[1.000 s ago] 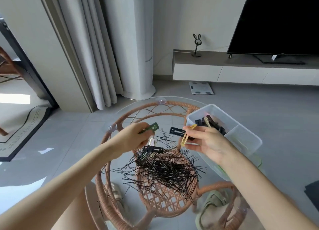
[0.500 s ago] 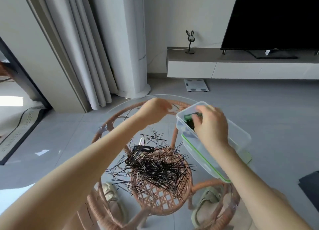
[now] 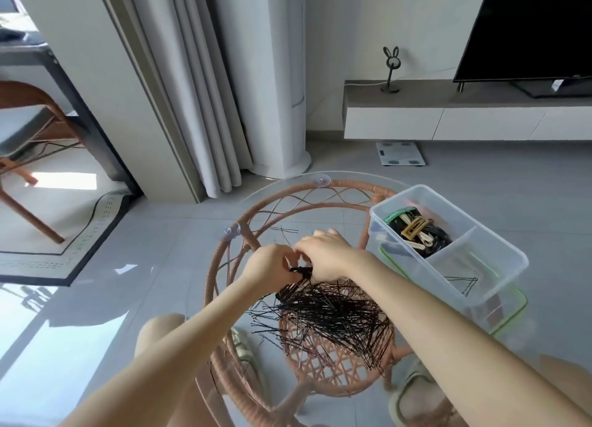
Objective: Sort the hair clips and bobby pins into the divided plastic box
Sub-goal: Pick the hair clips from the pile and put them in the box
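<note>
Now both hands are meeting again at frame centre. Left hand (image 3: 272, 274) is pinching a black metal hair clip (image 3: 301, 270) above the black wire bobby-pin heap (image 3: 330, 314). Right hand (image 3: 326, 256), back from the clear divided plastic box (image 3: 520, 260) at right, is curling alongside, grasp unclear. Clips seemingly nearly finished.

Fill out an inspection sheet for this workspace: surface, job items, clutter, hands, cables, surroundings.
Surface: glass-topped rattan table.
Job's things: bobby pin pile on the glass; divided plastic box at the table's right, hair clips in its far compartment, a few bobby pins in the near one.
Clutter: sandals under the table.
Hands: left hand pinches a black clip at the pile's far edge; right hand beside it, grip hidden.
Cables: thin cable on the TV unit.
Surroundings: curtain, television, bathroom scale, chair.
</note>
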`<state>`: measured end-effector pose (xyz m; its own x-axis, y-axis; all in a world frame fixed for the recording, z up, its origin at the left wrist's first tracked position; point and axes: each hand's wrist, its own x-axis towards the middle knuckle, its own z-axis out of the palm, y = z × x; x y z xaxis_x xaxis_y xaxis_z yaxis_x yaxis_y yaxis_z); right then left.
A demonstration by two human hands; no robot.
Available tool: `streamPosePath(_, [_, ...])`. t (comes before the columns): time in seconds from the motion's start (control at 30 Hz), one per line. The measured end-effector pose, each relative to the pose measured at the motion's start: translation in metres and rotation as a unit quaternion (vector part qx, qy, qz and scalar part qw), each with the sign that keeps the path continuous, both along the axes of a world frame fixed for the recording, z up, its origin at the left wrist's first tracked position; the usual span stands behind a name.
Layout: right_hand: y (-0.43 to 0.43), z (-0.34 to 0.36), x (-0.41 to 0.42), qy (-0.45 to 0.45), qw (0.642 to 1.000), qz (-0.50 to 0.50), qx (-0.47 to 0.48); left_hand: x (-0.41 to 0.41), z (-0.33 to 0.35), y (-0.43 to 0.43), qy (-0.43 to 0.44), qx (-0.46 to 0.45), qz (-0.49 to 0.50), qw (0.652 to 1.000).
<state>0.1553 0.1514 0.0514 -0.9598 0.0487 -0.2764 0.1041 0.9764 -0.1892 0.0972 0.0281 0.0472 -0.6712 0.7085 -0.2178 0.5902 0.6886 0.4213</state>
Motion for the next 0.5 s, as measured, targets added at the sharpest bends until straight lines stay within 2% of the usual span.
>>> streamPosePath(0.1, [0.008, 0.001, 0.001, -0.060, 0.998, -0.032, 0.001, 0.000, 0.002, 0.001, -0.014, 0.006, -0.002, 1.000])
streamPosePath(0.23, [0.017, 0.006, 0.014, -0.054, 0.993, -0.091, -0.043, 0.001, 0.006, 0.005, -0.012, 0.008, -0.014, 1.000])
streamPosePath(0.4, [0.025, 0.011, 0.037, 0.051, 0.978, -0.156, -0.127, -0.002, 0.018, 0.002, -0.035, 0.063, 0.005, 0.997])
streamPosePath(0.5, [0.025, 0.017, 0.050, 0.112, 0.934, -0.214, -0.264, -0.005, 0.026, -0.001, -0.056, 0.084, 0.023, 0.995])
